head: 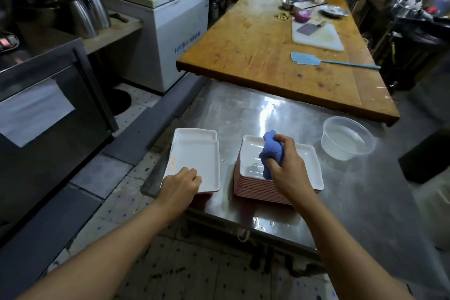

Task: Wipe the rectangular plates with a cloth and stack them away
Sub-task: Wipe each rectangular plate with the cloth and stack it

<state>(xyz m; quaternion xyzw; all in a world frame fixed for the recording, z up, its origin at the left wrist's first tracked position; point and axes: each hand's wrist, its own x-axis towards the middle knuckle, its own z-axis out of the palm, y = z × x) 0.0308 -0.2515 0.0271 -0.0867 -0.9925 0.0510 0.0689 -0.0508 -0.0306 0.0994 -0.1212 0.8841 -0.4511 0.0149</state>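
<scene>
On the steel table point(341, 202) a tall stack of white rectangular plates with pink undersides point(250, 185) stands in front of me. My right hand point(287, 168) grips a bunched blue cloth point(271, 151) just above the top plate of that stack point(250, 158). To the left, at the table's corner, lies a short pile of two white plates, the upper one point(194, 153) slightly askew. My left hand point(181, 184) holds the near edge of that upper plate, fingers curled over its rim.
A clear plastic tub of water point(347, 137) stands at the right of the steel table. Behind it a wooden worktop point(255, 51) carries a blue spatula point(316, 59), a cutting board with a cleaver point(316, 34) and bowls. A dark oven cabinet point(48, 117) and a white chest freezer point(170, 19) stand to the left.
</scene>
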